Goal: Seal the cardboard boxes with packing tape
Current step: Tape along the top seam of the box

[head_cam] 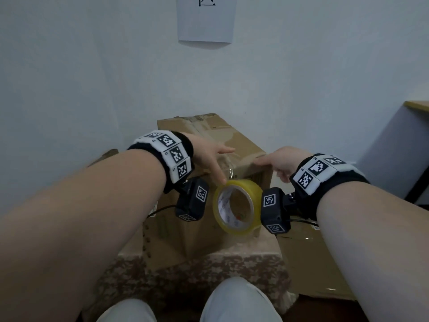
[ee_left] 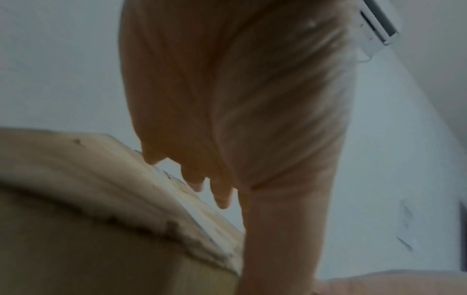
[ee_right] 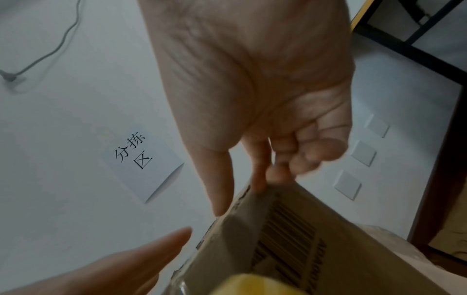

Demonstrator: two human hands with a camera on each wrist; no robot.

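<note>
Tape roll (head_cam: 237, 206) hangs off box (head_cam: 218, 138) front edge at 6 o'clock — top strip apparently laid, uncut. Left hand (head_cam: 210, 154) flat, released; right hand (head_cam: 279, 165) partly curled, grasp unclear.

Two hands are in view: the left hand (head_cam: 210, 154) and the right hand (head_cam: 279, 162). There is one roll of tape (head_cam: 238, 206), yellow. At least three cardboard boxes show: one in the middle (head_cam: 222, 140), one lower at the left (head_cam: 167, 233), one lower at the right (head_cam: 308, 259). One paper sheet (head_cam: 205, 19) hangs on the far wall.
</note>
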